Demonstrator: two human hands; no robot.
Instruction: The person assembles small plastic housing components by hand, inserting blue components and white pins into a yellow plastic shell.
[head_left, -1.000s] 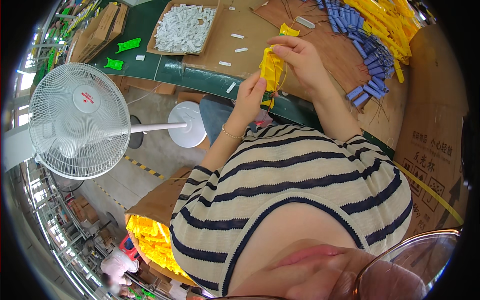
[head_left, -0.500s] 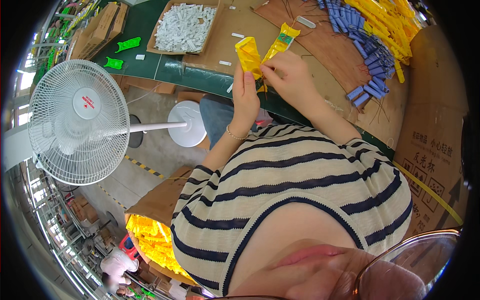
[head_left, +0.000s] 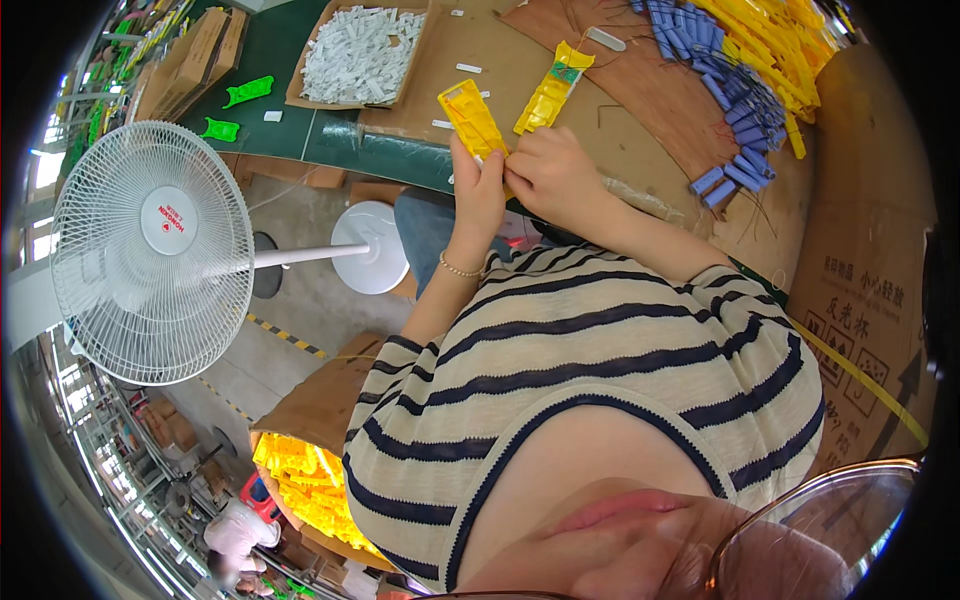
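My left hand [head_left: 480, 200] is closed around the lower end of a long yellow plastic shell [head_left: 470, 112], which tilts up and to the left over the table's near edge. Close against that same lower end, my right hand [head_left: 556, 180] has its fingers curled in a pinch; what they hold, if anything, is hidden. Just beyond my right hand lies a second yellow plastic shell [head_left: 545, 100] with a small green circuit board [head_left: 566, 73] in its far part. A white strip-shaped piece [head_left: 605, 39] rests by its far end.
A cardboard tray [head_left: 432, 40] of small white parts stands at the back left, with two green plastic pieces [head_left: 248, 91] beside it. Wired blue cylindrical cells [head_left: 745, 130] and yellow shells [head_left: 770, 40] pile up at right. A white fan [head_left: 155, 250] stands left.
The held yellow shell has turned and swung to the left, its face now showing more. My right hand has moved down and left, away from the other shell, to the held shell's lower end.
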